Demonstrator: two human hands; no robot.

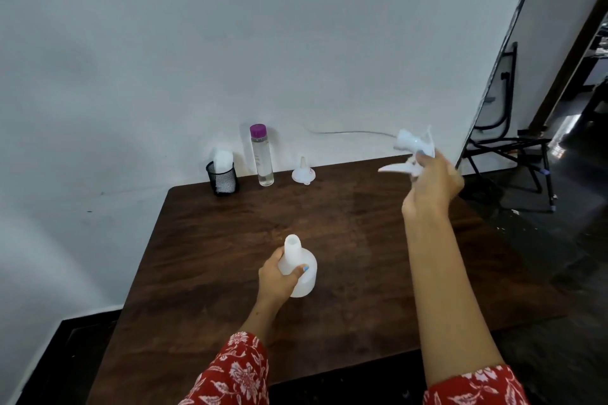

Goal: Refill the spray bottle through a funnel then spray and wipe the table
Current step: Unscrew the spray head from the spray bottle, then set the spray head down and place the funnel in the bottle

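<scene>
Bottle uncapped, spray head lifted away.

Left hand fingers curl round the white bottle, upright on the table with its neck bare; right hand fingers grip the spray head, held in the air over the far right edge. At the back stand the funnel, spout up, a purple-capped bottle and a mesh cup with white cloth.

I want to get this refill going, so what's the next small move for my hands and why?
Probably set the spray head down on the table near its right edge, freeing your right hand for the funnel. The white bottle is already open and steadied upright by your left hand, while the funnel sits upside down at the back, beside the purple-capped bottle.
</scene>
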